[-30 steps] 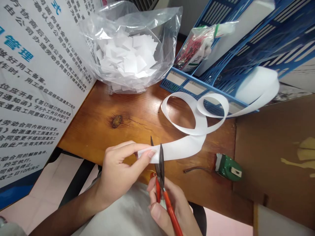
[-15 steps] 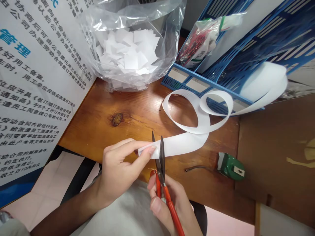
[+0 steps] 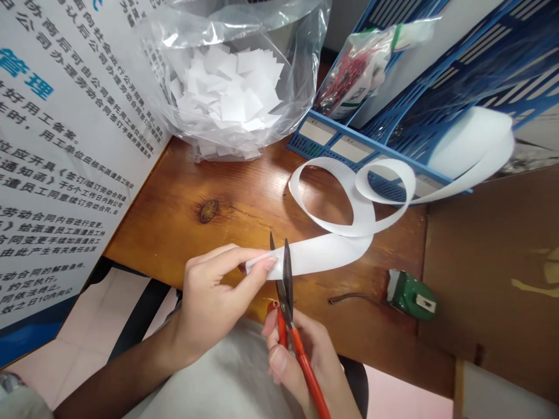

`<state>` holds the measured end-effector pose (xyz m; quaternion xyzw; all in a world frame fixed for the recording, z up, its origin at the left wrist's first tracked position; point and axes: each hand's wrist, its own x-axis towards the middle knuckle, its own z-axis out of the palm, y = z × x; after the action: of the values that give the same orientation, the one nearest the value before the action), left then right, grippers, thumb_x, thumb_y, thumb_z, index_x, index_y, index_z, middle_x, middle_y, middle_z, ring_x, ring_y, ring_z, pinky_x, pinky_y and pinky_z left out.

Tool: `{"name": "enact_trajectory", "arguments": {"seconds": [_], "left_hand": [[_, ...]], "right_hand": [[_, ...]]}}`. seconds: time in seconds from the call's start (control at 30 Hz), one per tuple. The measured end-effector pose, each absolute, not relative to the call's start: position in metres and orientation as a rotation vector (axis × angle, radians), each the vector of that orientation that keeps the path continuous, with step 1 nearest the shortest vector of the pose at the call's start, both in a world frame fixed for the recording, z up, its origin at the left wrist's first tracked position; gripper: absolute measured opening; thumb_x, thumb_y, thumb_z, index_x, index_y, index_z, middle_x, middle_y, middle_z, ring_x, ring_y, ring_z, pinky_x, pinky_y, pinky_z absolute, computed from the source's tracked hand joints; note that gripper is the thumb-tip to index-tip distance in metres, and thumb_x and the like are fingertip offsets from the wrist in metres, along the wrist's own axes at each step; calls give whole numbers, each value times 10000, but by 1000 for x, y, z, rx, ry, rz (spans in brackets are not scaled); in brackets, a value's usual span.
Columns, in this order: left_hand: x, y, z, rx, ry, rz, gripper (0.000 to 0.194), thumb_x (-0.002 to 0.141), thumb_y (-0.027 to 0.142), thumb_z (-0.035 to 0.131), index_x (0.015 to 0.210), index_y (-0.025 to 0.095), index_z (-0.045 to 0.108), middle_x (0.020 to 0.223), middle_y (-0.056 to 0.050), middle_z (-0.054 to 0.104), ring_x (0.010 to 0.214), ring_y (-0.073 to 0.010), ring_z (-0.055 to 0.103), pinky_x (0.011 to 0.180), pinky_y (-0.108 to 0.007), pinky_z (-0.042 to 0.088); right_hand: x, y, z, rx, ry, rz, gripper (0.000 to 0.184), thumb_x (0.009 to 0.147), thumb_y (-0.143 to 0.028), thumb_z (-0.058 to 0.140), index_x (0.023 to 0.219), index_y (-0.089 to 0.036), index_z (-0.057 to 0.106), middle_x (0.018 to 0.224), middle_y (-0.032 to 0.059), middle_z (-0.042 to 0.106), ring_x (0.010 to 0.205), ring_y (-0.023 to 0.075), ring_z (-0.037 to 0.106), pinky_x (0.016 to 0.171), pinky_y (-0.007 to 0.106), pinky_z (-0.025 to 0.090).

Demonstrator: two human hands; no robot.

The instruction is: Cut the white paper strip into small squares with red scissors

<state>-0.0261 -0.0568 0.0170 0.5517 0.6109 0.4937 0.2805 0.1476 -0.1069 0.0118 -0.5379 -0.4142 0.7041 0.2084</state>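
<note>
blue "管理" on white board

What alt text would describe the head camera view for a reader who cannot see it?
The left hand pinches a white strip between the open blades of red-handled scissors in the right hand, beside a clear bag of white pieces.

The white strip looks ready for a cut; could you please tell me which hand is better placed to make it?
The right hand, I would say: it holds the scissors, whose open blades straddle the white strip. The left hand pinches the strip near its end, so it seems better suited to steadying.
</note>
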Motion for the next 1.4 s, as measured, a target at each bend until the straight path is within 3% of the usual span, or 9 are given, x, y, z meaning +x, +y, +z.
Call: {"name": "enact_trajectory", "arguments": {"seconds": [0.73, 1.1, 1.4], "left_hand": [[-24, -56, 14, 1395, 1645, 1265, 88, 895, 183, 754, 839, 225, 806, 792, 36, 786, 689, -84, 692, 635, -176, 513], [-25, -54, 16, 1312, 1649, 1234, 98, 888, 195, 751, 818, 235, 806, 774, 39, 786, 679, -97, 689, 637, -190, 519], [-23, -53, 17, 1251, 1643, 1226, 100, 889, 213, 750, 809, 231, 807, 762, 38, 785, 668, -104, 681, 637, -204, 517]], "right_hand": [[153, -111, -14, -1364, -1084, 2003, 481, 803, -635, 766, 882, -188, 606, 613, -68, 443, 481, 78, 414, 475, 206, 339], [151, -103, -11, -1449, -1074, 2021, 567, 695, -682, 826, 829, -170, 623, 600, -50, 482, 472, 81, 424, 458, 207, 334], [150, -103, -11, -1436, -1033, 2012, 567, 698, -682, 833, 807, -173, 608, 572, -52, 491, 454, 79, 416, 446, 206, 360]]}}
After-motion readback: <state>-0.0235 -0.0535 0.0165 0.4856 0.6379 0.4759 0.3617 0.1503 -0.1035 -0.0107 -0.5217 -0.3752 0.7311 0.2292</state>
